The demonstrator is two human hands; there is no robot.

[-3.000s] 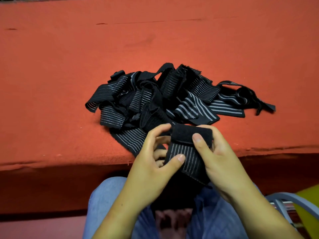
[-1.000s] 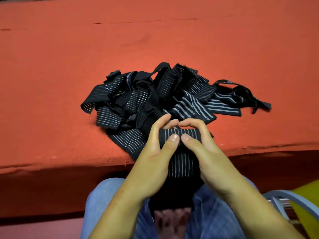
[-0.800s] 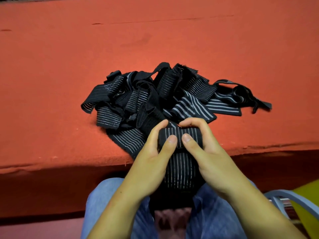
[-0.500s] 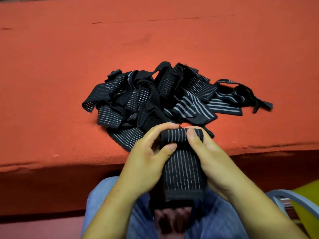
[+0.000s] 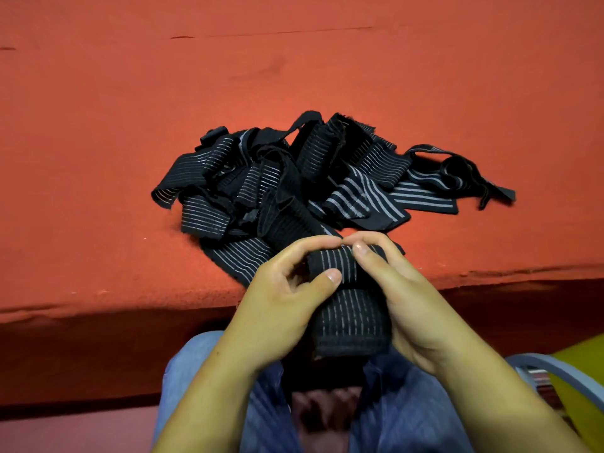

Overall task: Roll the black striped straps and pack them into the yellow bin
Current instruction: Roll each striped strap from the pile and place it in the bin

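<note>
Rolling step, lower centre: left hand [image 5: 281,299] and right hand [image 5: 402,305] both pinch the strap roll [image 5: 340,266], tail hanging over lap. Next: wind tail in tight, then yellow bin [image 5: 585,377], lower right. Loose pile [image 5: 294,184] on counter [image 5: 130,125].

A counter [image 5: 98,125] covered in orange-red, felt-like cloth is filling most of the view, its near edge [image 5: 98,304] running left to right and dropping into shadow. A thin dark crease [image 5: 261,33] is running across the cloth near the far side. A tangled pile of black striped straps [image 5: 310,178] is lying directly on the cloth, around the middle and close to the near edge. On the pile's left a strap end [image 5: 165,192] is curling upward. On its right a flat strap [image 5: 421,199] with wider grey stripes is lying spread out, and a narrow black loop [image 5: 457,165] is resting partly over it. A fine-striped strap [image 5: 240,259] is reaching down to the counter's near edge.
</note>
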